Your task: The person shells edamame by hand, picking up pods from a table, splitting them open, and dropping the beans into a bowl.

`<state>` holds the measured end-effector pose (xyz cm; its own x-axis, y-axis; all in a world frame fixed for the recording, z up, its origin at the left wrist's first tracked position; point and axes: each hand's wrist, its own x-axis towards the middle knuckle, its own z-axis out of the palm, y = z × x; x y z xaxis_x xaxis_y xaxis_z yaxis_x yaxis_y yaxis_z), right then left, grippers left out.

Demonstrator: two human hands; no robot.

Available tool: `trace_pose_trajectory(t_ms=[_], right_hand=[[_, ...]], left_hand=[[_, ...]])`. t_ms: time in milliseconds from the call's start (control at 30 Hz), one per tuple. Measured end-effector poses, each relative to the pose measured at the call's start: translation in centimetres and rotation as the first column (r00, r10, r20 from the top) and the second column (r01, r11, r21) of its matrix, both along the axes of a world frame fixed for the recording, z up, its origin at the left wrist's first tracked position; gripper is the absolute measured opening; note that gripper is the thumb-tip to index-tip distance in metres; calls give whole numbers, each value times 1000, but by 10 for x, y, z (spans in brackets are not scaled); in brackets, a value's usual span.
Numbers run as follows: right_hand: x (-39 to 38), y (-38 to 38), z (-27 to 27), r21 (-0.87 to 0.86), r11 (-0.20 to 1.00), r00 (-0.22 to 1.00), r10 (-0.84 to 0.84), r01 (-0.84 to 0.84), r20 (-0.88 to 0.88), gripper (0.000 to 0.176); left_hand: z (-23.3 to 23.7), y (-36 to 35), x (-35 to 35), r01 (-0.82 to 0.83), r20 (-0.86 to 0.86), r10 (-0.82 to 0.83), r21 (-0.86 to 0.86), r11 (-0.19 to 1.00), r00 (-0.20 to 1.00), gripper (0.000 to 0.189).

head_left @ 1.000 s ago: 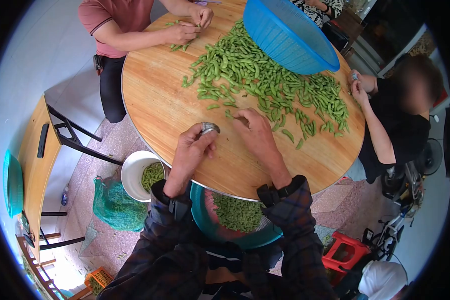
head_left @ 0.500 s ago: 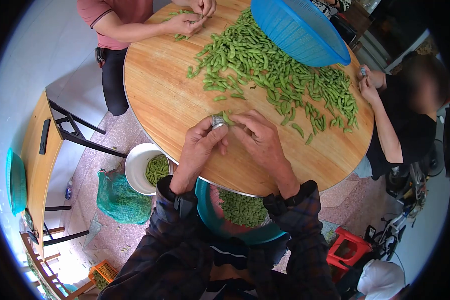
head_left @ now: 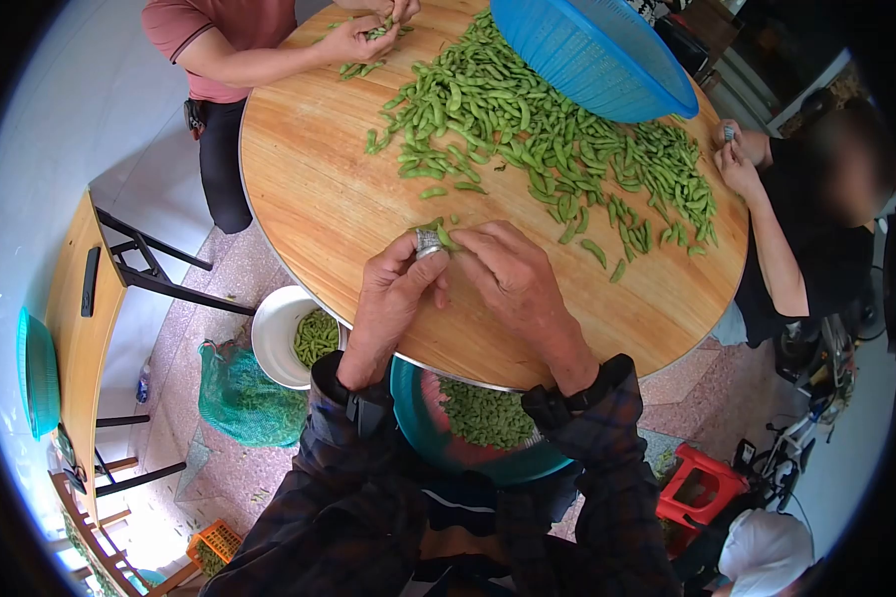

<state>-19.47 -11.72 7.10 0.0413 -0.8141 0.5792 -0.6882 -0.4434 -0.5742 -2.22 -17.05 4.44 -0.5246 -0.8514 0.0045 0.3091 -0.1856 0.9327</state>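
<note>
Over the near edge of the round wooden table (head_left: 319, 214), my left hand (head_left: 393, 294) is closed and pinches a green soybean pod (head_left: 445, 238). A silvery metal guard (head_left: 428, 242) is on its thumb. My right hand (head_left: 513, 279) holds the other end of the pod between closed fingers, partly hidden behind the knuckles. Past my hands spreads a large pile of green pods (head_left: 498, 114). Below the table edge, a teal basin (head_left: 404, 398) holds many shelled green beans (head_left: 488, 413).
A blue plastic basket (head_left: 607, 60) stands on the pile's far side. Two co-workers handle pods at the far left and right. On the floor at left are a white bucket (head_left: 269, 348) with pods and a green mesh bag (head_left: 239, 398). A red stool (head_left: 702, 485) stands at right.
The view has shifted slightly. My hands stay together on the pod, with a small tilt of the pod. A small green bit now shows on the table just beyond my fingers.
</note>
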Motion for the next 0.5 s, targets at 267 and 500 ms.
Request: trace_pose_trajectory(t_ms=[267,500], right_hand=[[3,-1,-2,-124,991,982,-68,46,-174,32],[4,2,-3,16,1000,999,-3,4,-40,32]], left_hand=[[-3,1,-1,-21,80,29,-104,994,996,14],[0,2,1,-14,80,22,-91,996,997,17]])
